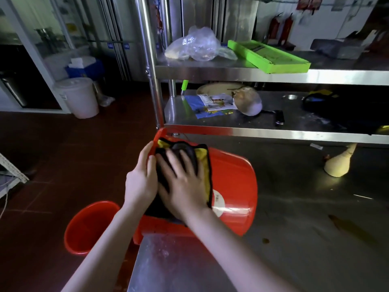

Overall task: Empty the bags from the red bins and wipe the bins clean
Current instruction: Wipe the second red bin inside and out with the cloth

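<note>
A red bin (233, 186) lies tipped on its side at the left edge of the steel table (305, 218). A black and yellow cloth (202, 157) is spread over its upper side. My right hand (183, 184) lies flat on the cloth with fingers spread, pressing it against the bin. My left hand (141, 180) holds the bin's left side next to the cloth, fingers curled over the edge. A second red bin (88, 226) stands upright on the floor below, left of the table; its inside looks bare.
A steel shelf unit (273, 131) rises behind the bin, carrying a clear plastic bag (195, 45), a green tray (269, 55), papers and a round lid. A pale bag-like lump (339, 163) sits on the table at right. A white lidded bucket (77, 95) stands on the floor.
</note>
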A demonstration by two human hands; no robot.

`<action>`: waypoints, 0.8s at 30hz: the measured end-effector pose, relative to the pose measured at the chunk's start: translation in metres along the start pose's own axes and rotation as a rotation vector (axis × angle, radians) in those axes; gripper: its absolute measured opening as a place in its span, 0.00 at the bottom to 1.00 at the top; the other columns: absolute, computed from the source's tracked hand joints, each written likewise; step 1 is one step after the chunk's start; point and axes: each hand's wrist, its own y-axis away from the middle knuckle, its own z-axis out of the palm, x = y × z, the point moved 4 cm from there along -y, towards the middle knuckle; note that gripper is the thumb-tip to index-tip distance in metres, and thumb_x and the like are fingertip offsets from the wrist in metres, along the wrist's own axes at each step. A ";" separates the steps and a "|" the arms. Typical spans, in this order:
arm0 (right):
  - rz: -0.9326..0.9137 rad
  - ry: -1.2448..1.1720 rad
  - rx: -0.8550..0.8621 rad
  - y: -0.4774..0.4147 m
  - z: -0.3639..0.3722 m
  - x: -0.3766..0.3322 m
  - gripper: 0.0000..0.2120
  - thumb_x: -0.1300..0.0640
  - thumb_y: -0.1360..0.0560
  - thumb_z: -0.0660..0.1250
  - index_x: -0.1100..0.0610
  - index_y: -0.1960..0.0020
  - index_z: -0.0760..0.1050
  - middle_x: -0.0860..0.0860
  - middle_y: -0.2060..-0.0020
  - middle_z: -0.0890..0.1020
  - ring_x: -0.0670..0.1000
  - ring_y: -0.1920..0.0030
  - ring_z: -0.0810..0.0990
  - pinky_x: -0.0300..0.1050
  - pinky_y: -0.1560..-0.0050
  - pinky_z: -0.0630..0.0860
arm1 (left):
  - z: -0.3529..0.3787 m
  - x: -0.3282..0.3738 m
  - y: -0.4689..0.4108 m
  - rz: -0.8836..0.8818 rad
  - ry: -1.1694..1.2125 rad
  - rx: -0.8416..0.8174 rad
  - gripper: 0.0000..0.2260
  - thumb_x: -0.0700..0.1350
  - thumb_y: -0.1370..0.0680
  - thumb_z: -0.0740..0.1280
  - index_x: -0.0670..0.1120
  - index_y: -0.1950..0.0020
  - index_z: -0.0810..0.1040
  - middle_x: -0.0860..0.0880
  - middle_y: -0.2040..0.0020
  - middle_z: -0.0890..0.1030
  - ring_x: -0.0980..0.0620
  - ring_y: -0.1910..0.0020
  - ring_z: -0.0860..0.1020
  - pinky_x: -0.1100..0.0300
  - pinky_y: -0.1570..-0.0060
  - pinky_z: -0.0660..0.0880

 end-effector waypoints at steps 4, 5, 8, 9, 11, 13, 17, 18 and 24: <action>-0.056 -0.021 0.030 0.010 0.002 0.013 0.26 0.39 0.21 0.56 0.45 0.25 0.65 0.47 0.25 0.65 0.55 0.26 0.65 0.61 0.29 0.60 | -0.001 -0.002 0.003 0.017 -0.026 0.025 0.16 0.56 0.17 0.54 0.69 0.30 0.63 0.59 0.62 0.77 0.68 0.69 0.76 0.74 0.68 0.69; -0.032 -0.013 0.044 0.016 -0.001 0.029 0.26 0.39 0.22 0.57 0.46 0.26 0.66 0.47 0.25 0.66 0.55 0.26 0.65 0.60 0.28 0.59 | -0.001 0.000 0.004 0.026 -0.021 0.030 0.16 0.57 0.18 0.53 0.69 0.30 0.64 0.57 0.65 0.78 0.67 0.73 0.75 0.74 0.72 0.69; 0.109 0.017 0.116 0.040 -0.015 0.095 0.25 0.42 0.22 0.60 0.52 0.29 0.72 0.51 0.29 0.71 0.57 0.30 0.71 0.60 0.31 0.65 | 0.000 0.002 0.005 0.017 0.031 -0.005 0.16 0.59 0.18 0.52 0.69 0.30 0.63 0.50 0.71 0.78 0.59 0.81 0.69 0.61 0.80 0.71; 0.138 0.016 0.133 0.049 -0.020 0.118 0.25 0.43 0.22 0.60 0.55 0.30 0.72 0.53 0.30 0.72 0.58 0.31 0.72 0.60 0.33 0.67 | 0.001 0.003 0.006 0.015 0.042 -0.016 0.16 0.59 0.18 0.52 0.69 0.30 0.63 0.51 0.73 0.76 0.59 0.82 0.68 0.60 0.80 0.71; 0.226 -0.053 0.143 0.064 -0.024 0.154 0.26 0.44 0.21 0.58 0.59 0.30 0.71 0.56 0.30 0.71 0.60 0.30 0.71 0.60 0.34 0.69 | 0.002 0.004 0.009 0.023 0.045 -0.023 0.16 0.59 0.18 0.52 0.70 0.30 0.63 0.52 0.75 0.74 0.59 0.82 0.68 0.61 0.82 0.70; 0.422 -0.145 0.164 0.070 -0.023 0.167 0.27 0.44 0.21 0.55 0.59 0.29 0.70 0.56 0.29 0.70 0.60 0.29 0.69 0.61 0.35 0.70 | 0.002 0.004 0.011 0.026 0.043 -0.017 0.16 0.59 0.18 0.52 0.71 0.31 0.63 0.52 0.76 0.75 0.59 0.82 0.68 0.62 0.82 0.70; 0.478 0.045 0.157 0.054 -0.020 0.116 0.26 0.41 0.22 0.55 0.53 0.31 0.72 0.51 0.30 0.72 0.58 0.30 0.70 0.61 0.33 0.67 | 0.002 0.003 0.009 0.018 0.050 -0.013 0.15 0.59 0.18 0.52 0.73 0.32 0.63 0.51 0.74 0.76 0.59 0.81 0.69 0.62 0.81 0.71; 0.387 0.052 0.146 0.047 -0.017 0.094 0.25 0.41 0.23 0.57 0.50 0.30 0.72 0.49 0.30 0.72 0.57 0.30 0.69 0.62 0.32 0.64 | 0.002 0.003 0.008 0.019 0.047 -0.014 0.15 0.59 0.19 0.52 0.73 0.32 0.63 0.52 0.74 0.75 0.59 0.81 0.69 0.64 0.81 0.70; -0.019 -0.008 0.049 0.022 0.002 0.008 0.26 0.38 0.21 0.55 0.44 0.25 0.62 0.47 0.25 0.64 0.56 0.26 0.64 0.63 0.28 0.57 | 0.001 0.003 0.011 0.004 0.034 0.038 0.15 0.58 0.18 0.54 0.71 0.32 0.65 0.61 0.62 0.77 0.70 0.67 0.77 0.70 0.67 0.69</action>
